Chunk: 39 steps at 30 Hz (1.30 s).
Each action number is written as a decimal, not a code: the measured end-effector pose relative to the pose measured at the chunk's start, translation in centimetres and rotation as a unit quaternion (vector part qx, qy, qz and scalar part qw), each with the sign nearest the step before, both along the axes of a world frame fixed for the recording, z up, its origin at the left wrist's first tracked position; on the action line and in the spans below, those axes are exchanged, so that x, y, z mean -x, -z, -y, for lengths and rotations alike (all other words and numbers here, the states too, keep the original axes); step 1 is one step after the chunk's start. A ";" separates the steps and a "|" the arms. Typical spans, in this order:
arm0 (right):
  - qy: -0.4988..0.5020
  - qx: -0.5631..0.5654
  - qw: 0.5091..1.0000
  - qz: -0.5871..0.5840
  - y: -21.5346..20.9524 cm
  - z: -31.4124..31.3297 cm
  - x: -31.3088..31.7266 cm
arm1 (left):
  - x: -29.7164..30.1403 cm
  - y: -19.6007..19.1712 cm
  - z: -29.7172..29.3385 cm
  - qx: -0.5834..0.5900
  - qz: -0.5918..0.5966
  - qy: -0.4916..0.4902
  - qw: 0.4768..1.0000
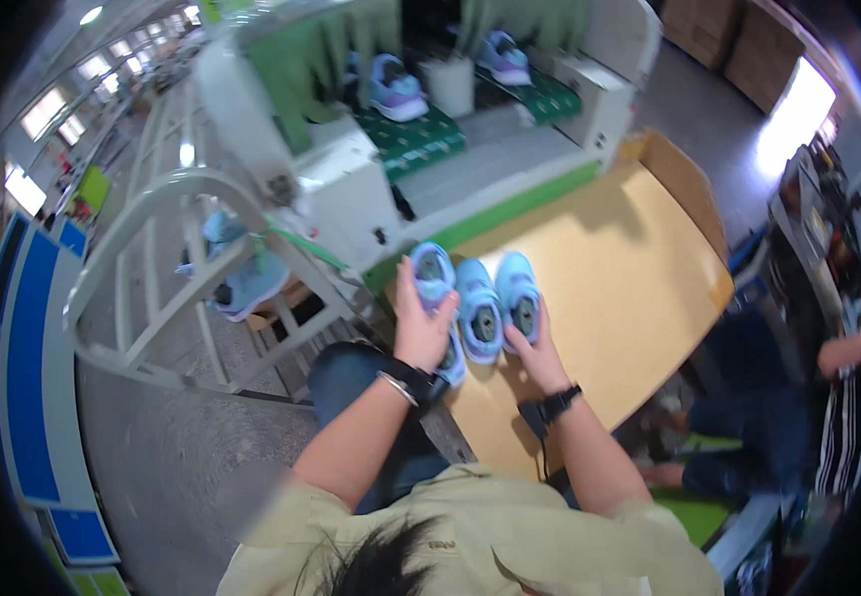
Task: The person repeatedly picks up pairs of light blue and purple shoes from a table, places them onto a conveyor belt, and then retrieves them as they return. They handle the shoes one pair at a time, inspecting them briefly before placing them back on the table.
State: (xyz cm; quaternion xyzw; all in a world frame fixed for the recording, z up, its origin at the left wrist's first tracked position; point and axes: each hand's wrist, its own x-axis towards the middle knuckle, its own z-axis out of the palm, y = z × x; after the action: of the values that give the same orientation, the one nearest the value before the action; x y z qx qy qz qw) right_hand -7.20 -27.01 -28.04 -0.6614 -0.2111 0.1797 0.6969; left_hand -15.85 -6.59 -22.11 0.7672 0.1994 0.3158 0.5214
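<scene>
My left hand point(422, 323) is closed around a light blue and lilac sneaker point(433, 273), its thumb along the side of the shoe. With its thumb at the shoe's opening, my right hand point(538, 353) grips a matching sneaker point(518, 283). Between the two hands a third sneaker point(478, 310) rests on the tan tabletop point(609, 288), its opening toward me. Another sneaker point(452, 366) lies partly hidden beside my left wrist. Black bands are strapped round both wrists.
Beyond the table stands a white machine point(346, 174) with green curtain strips. Two green belts point(415, 144) carry more sneakers out of it. On the left is a pale metal rack point(157, 268) with shoes. A cardboard flap point(684, 189) edges the table; a person in a striped sleeve point(848, 422) is at right.
</scene>
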 end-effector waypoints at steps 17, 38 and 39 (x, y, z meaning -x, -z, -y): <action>0.002 0.003 1.000 0.018 -0.4 1.0 0.7 | -1.9 -3.1 2.1 -0.025 0.002 -0.016 1.000; 0.239 0.249 0.916 0.204 -1.3 8.5 -22.3 | 0.4 -1.8 2.9 -0.172 -0.068 0.028 0.982; 0.257 0.237 0.919 0.183 -3.3 7.8 -25.4 | 0.6 -1.7 2.7 -0.173 -0.068 0.019 0.982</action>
State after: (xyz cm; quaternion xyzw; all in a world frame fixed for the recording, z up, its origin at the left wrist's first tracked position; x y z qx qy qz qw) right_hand 18.18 -34.82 -24.79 -0.8601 -0.1088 -0.0853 0.4911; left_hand -16.45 -9.25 -20.40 0.8694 0.1620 0.2823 0.3717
